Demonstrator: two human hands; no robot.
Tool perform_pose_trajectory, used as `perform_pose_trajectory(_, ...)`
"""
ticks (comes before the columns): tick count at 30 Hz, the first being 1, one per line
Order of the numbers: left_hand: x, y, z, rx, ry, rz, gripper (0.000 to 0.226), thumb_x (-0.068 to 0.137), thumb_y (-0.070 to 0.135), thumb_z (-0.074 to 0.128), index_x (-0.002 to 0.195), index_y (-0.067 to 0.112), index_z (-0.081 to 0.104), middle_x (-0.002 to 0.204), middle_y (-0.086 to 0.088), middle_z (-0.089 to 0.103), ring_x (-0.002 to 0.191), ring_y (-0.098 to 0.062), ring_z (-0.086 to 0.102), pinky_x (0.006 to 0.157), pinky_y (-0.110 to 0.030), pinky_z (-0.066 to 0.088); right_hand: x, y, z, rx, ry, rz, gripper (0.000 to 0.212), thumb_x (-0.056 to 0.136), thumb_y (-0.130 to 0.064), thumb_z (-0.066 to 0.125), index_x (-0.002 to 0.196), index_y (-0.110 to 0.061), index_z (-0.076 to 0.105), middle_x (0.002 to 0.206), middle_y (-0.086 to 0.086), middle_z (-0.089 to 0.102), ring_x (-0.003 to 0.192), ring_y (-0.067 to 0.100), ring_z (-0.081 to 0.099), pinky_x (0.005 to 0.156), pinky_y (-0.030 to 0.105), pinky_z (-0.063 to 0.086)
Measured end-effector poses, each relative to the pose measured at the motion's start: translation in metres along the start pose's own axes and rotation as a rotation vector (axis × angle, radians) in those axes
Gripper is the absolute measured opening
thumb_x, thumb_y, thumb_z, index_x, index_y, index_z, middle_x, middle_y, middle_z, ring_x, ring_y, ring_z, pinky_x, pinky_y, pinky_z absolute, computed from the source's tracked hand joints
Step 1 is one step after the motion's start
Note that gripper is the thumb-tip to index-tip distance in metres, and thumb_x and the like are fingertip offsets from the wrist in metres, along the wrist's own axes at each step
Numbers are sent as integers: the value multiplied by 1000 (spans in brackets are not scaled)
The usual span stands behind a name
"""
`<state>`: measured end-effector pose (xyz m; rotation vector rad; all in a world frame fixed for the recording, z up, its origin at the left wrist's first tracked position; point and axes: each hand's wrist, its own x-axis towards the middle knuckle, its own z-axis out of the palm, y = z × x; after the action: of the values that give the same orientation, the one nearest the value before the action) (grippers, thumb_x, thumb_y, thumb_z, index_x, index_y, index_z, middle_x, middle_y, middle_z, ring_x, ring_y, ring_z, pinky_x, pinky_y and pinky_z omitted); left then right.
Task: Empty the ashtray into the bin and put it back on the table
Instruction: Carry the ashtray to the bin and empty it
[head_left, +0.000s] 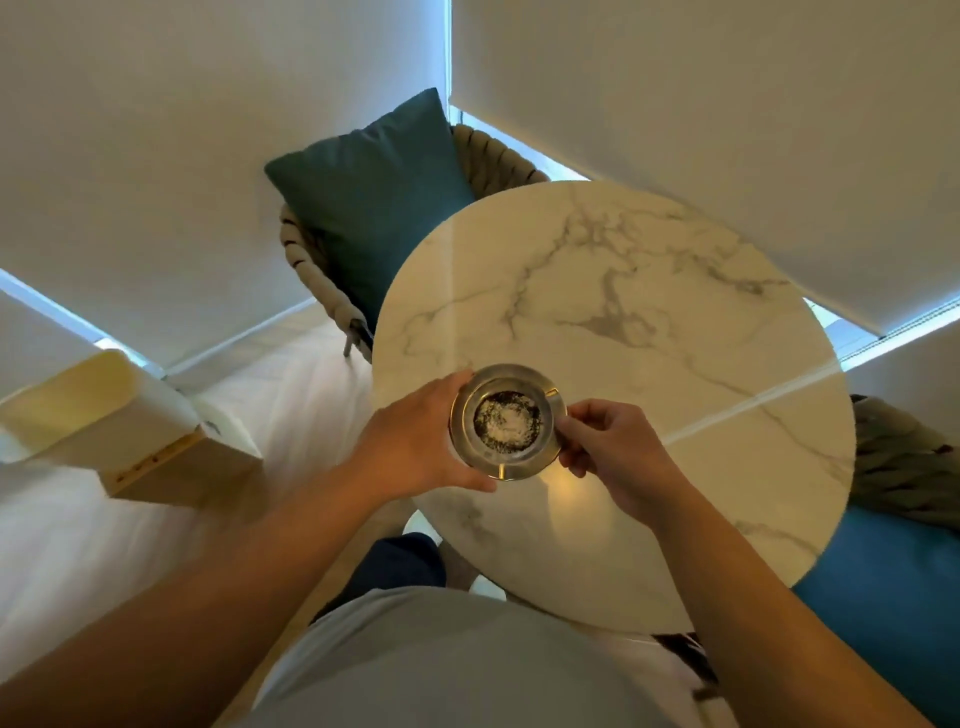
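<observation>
Both hands gripped the round steel ashtray (506, 421) with dark ash in it: left hand (415, 441) cupped its left rim, right hand (608, 447) pinched the right rim. It sat at the near-left edge of the round white marble table (649, 291). White open-lidded bin (124, 426) stood left on the floor, teal cushion (369, 208) on the woven chair beyond

The round white marble-patterned bench (649, 291) with grey veins carries 1 thing: a round silver metal ashtray (508, 421) near its left front edge, dark ash and pale residue in its bowl. On the pale floor (104, 545) left of the bench stands a cream plastic bin (130, 431), lid open.
</observation>
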<state>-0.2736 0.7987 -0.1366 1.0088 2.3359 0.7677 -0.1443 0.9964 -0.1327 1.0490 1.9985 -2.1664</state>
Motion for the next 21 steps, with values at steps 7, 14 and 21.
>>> perform_pose_trajectory(7,-54,-12,-1,-47,106,-135,107,38,86,73,131,51,31,123,27,55,107,-1,55,85,-31,49,-6,-1,31,-102,-166,-14,11,91,-4,62,81,0,67,63,13,64,54,22,56,48,30,43)
perform_pose_trajectory(14,-105,-40,-17,-50,221,-245,103,42,86,73,130,46,38,118,26,58,103,-1,58,83,-35,56,-3,-8,83,-234,-348,-19,11,91,-5,62,83,-4,69,65,10,67,55,20,58,48,27,45)
perform_pose_trajectory(21,-158,-81,-41,-87,323,-317,96,47,81,74,128,42,41,115,22,59,101,-2,57,83,-34,55,-9,-12,156,-358,-480,-33,10,92,-5,59,87,-3,68,74,22,68,57,24,58,51,29,46)
